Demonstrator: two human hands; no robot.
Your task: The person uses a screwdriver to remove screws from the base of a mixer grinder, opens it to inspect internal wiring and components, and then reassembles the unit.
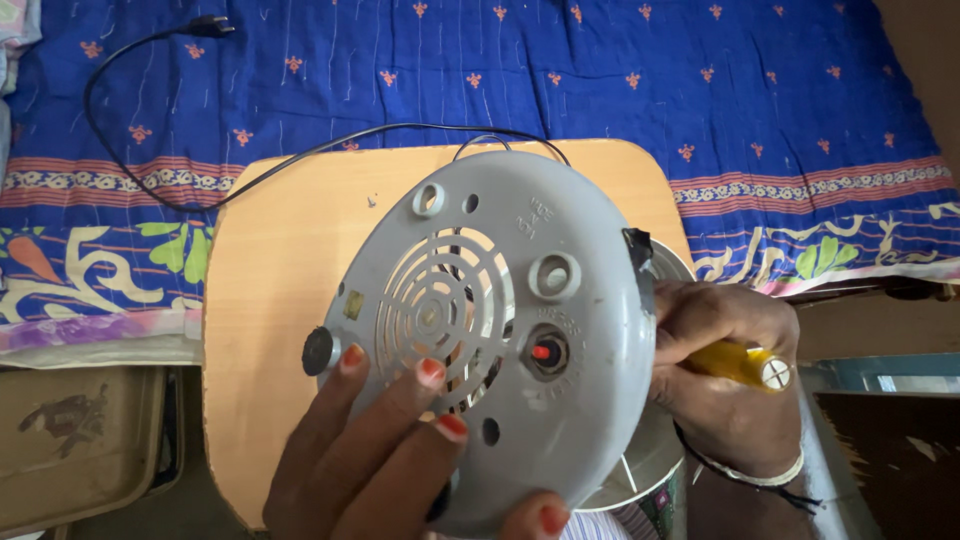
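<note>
A round grey plastic appliance base (560, 230) faces me, tilted up on its edge over a small wooden board (290, 250). It has a central vent grille (440, 305), a red button (541, 352) and several round holes. My left hand (370, 460) is spread flat across its lower part, fingers on the grille, thumb under the rim. My right hand (725, 380) is closed around a yellow-handled screwdriver (745, 364) at the base's right edge; the tip is hidden behind the rim.
A black power cord (150, 190) runs from the appliance across a blue patterned bedsheet (600, 80) to a plug (208, 24) at the top left. A small black round foot (318, 350) lies on the board. A worn surface (70, 440) sits lower left.
</note>
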